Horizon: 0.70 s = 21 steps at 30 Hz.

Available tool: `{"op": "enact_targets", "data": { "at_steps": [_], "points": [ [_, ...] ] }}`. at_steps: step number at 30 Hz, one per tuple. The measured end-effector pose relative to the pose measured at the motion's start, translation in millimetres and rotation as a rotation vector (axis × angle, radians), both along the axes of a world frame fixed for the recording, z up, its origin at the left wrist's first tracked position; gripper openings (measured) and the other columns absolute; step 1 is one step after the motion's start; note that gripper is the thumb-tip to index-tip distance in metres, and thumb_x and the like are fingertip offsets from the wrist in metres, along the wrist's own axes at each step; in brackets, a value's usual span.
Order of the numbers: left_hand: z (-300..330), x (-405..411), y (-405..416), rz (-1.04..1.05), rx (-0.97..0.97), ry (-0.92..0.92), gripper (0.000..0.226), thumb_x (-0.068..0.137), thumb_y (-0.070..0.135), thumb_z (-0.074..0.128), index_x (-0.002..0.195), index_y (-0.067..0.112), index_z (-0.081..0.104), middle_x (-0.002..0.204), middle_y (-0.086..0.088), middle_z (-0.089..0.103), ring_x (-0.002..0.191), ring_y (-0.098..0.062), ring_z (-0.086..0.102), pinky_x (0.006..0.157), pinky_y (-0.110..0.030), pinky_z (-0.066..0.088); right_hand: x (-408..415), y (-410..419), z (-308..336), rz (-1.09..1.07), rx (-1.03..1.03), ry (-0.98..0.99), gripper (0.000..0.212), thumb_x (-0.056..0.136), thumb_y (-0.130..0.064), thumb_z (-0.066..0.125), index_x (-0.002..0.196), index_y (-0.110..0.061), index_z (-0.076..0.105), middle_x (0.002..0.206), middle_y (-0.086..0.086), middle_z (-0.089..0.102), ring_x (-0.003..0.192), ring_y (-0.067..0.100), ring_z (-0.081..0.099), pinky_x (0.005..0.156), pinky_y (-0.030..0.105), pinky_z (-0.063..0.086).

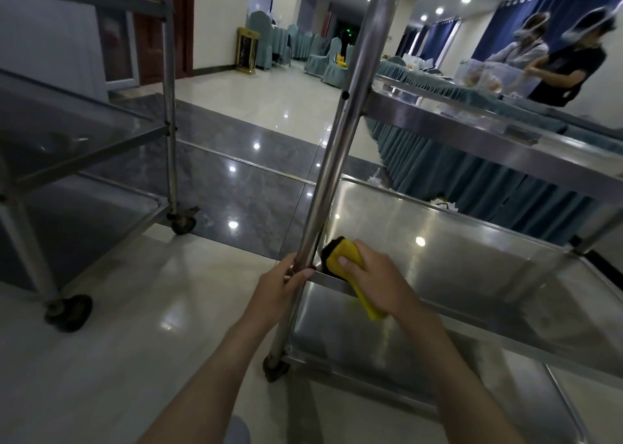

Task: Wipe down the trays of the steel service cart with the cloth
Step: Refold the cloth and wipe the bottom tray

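Observation:
A steel service cart stands in front of me with three trays. My right hand (pixel 374 275) grips a yellow cloth (pixel 340 253) with a dark underside and presses it into the near left corner of the middle tray (pixel 438 241). My left hand (pixel 279 281) grips the cart's front left upright post (pixel 332 160) at that tray's corner. The top tray (pixel 472 123) runs above to the right. The bottom tray (pixel 354 335) lies under my right forearm.
A second steel cart (pixel 84 147) on castors stands to the left, across a strip of glossy tiled floor. Behind the cart runs a long table with a teal skirt (pixel 472 173). Two people (pixel 556 59) work at it at the far right. Covered chairs stand further back.

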<state>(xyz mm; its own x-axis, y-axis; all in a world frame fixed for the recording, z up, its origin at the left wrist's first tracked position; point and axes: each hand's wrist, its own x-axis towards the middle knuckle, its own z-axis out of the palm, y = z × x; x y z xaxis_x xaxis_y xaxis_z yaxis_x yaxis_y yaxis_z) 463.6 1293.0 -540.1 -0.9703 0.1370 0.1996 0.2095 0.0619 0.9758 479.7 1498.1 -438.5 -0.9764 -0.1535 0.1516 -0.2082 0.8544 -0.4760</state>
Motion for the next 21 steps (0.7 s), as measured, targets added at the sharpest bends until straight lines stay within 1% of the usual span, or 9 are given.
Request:
{"op": "enact_targets", "data": {
  "at_steps": [3, 7, 9, 10, 12, 14, 18, 19, 21],
  "points": [
    [-2.4, -1.5, -0.2, 0.014, -0.010, 0.005, 0.015, 0.098, 0.038, 0.067, 0.111, 0.031, 0.068, 0.095, 0.006, 0.074, 0.087, -0.005, 0.069, 0.073, -0.018, 0.051, 13.2, 32.1, -2.9, -0.045, 0.046, -0.006, 0.021, 0.102, -0.049, 0.053, 0.101, -0.028, 0.053, 0.083, -0.004, 0.064, 0.077, 0.016, 0.062, 0.077, 0.045, 0.053],
    [-7.0, -5.4, 0.1, 0.011, -0.019, 0.005, 0.020, 0.096, 0.043, 0.068, 0.114, 0.033, 0.068, 0.101, 0.007, 0.076, 0.096, -0.006, 0.071, 0.084, -0.027, 0.056, 24.4, 58.2, -5.4, -0.122, 0.009, 0.016, 0.021, 0.103, -0.044, 0.054, 0.095, -0.025, 0.049, 0.080, 0.001, 0.062, 0.076, 0.022, 0.061, 0.076, 0.047, 0.051],
    [-7.5, -4.3, 1.2, 0.023, -0.016, 0.006, 0.021, 0.096, 0.042, 0.068, 0.115, 0.032, 0.069, 0.102, 0.007, 0.076, 0.096, -0.005, 0.071, 0.085, -0.027, 0.056, 19.7, 47.0, -4.5, -0.112, 0.018, 0.013, 0.020, 0.102, -0.043, 0.054, 0.094, -0.025, 0.049, 0.079, 0.000, 0.061, 0.076, 0.022, 0.060, 0.072, 0.042, 0.048],
    [-6.6, -3.6, 1.6, 0.032, -0.017, 0.009, 0.022, 0.096, 0.042, 0.068, 0.114, 0.030, 0.069, 0.101, 0.007, 0.076, 0.095, -0.005, 0.071, 0.083, -0.024, 0.055, 15.1, 36.6, -4.3, -0.101, 0.020, 0.021, 0.020, 0.102, -0.043, 0.055, 0.094, -0.026, 0.050, 0.079, -0.001, 0.061, 0.076, 0.021, 0.060, 0.071, 0.040, 0.046],
    [-4.4, -2.2, 2.0, 0.044, -0.028, 0.012, 0.022, 0.096, 0.041, 0.069, 0.115, 0.029, 0.069, 0.098, 0.007, 0.076, 0.092, -0.003, 0.071, 0.078, -0.019, 0.053, 4.1, 11.9, -4.5, -0.071, 0.005, 0.042, 0.019, 0.101, -0.042, 0.057, 0.096, -0.024, 0.053, 0.081, 0.000, 0.063, 0.077, 0.022, 0.061, 0.071, 0.038, 0.046],
    [-2.1, -1.7, 1.9, 0.035, -0.023, 0.008, 0.023, 0.097, 0.040, 0.068, 0.118, 0.031, 0.068, 0.099, 0.007, 0.076, 0.092, -0.004, 0.071, 0.078, -0.019, 0.053, -5.2, -10.7, -4.3, -0.038, -0.007, 0.035, 0.019, 0.100, -0.045, 0.057, 0.095, -0.027, 0.051, 0.086, 0.003, 0.065, 0.079, 0.024, 0.062, 0.070, 0.037, 0.046],
    [0.1, -1.1, 0.2, 0.013, -0.023, 0.002, 0.025, 0.098, 0.040, 0.066, 0.122, 0.033, 0.067, 0.101, 0.007, 0.076, 0.095, -0.006, 0.071, 0.082, -0.028, 0.057, -4.5, -27.6, -8.2, 0.002, -0.022, 0.052, 0.017, 0.102, -0.045, 0.052, 0.097, -0.030, 0.047, 0.092, 0.003, 0.064, 0.083, 0.024, 0.060, 0.071, 0.037, 0.045],
    [0.1, -1.3, 0.1, 0.004, -0.022, 0.003, 0.024, 0.099, 0.040, 0.065, 0.123, 0.035, 0.066, 0.102, 0.006, 0.075, 0.096, -0.008, 0.070, 0.084, -0.031, 0.057, 1.5, -25.0, -11.8, 0.033, -0.012, 0.080, 0.017, 0.102, -0.047, 0.050, 0.101, -0.029, 0.049, 0.094, 0.002, 0.064, 0.085, 0.022, 0.060, 0.073, 0.038, 0.045],
    [-1.2, -1.9, -0.7, -0.025, -0.015, 0.008, 0.028, 0.099, 0.042, 0.063, 0.127, 0.037, 0.065, 0.107, 0.000, 0.074, 0.103, -0.019, 0.070, 0.090, -0.039, 0.057, 18.9, -16.4, -21.1, 0.125, 0.041, 0.153, 0.026, 0.099, -0.048, 0.049, 0.113, -0.027, 0.056, 0.102, -0.001, 0.065, 0.093, 0.021, 0.059, 0.079, 0.038, 0.046]
  ]
}}
